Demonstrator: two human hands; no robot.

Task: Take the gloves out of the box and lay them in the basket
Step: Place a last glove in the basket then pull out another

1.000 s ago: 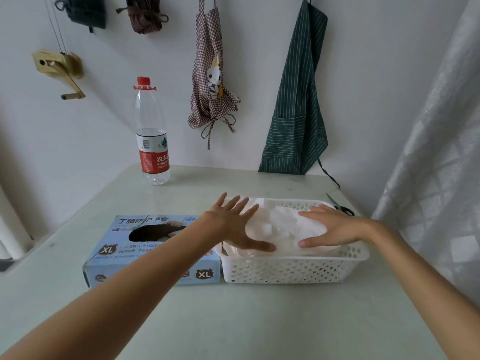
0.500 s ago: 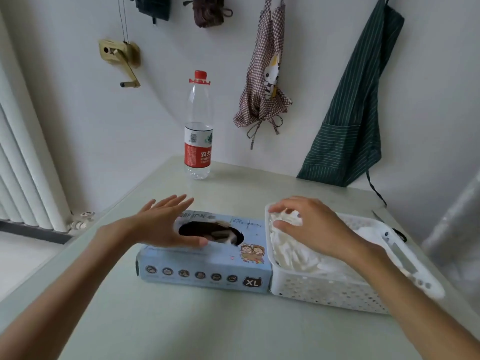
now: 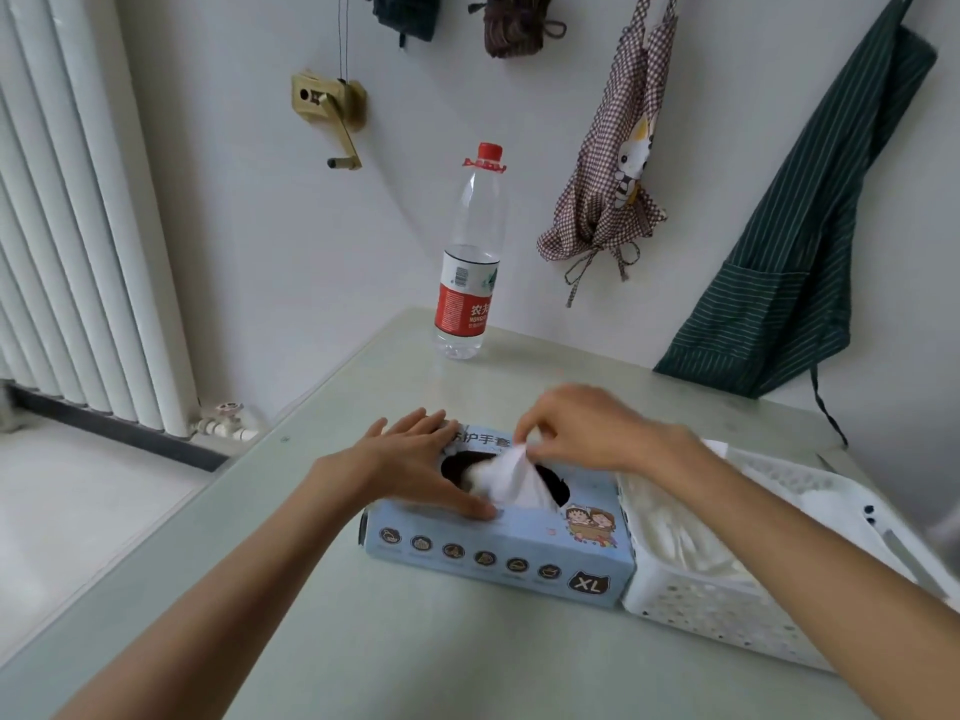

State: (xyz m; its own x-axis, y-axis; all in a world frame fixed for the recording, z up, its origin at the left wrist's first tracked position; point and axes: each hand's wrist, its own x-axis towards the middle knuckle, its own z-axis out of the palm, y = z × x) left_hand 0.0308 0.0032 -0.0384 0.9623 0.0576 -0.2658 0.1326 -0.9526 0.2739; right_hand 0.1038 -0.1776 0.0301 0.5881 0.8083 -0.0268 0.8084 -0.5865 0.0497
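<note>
**Glove transfer: one glove partly out of the box, two hands engaged**

A white-walled room holds a pale green table [image 3: 395,641] set against the wall, with a white ribbed radiator [image 3: 78,226] on the left. One blue cardboard box [image 3: 498,550] lies flat on the table, marked "XL" on its near face, with an oval dark opening in its top. Touching its right end stands one white perforated plastic basket [image 3: 727,610], which already contains a heap of white gloves [image 3: 675,537]; their number cannot be counted.

One white glove [image 3: 511,478] stands up out of the box opening, thin, crumpled and translucent at its edges, its lower part still inside the box. The right hand [image 3: 582,428] pinches the top of this glove between thumb and fingertips, above the opening. The left hand [image 3: 415,459] lies flat on the left part of the box top, fingers straight and spread, thumb along the near edge, grasping nothing.

Other items: one clear plastic bottle [image 3: 470,262] with a red cap and red label, standing upright at the far side of the table; two aprons on the wall, one brown checked apron [image 3: 613,163] and one dark green striped apron [image 3: 800,241]; one brass-coloured crank fitting [image 3: 330,103] fixed to the wall.
</note>
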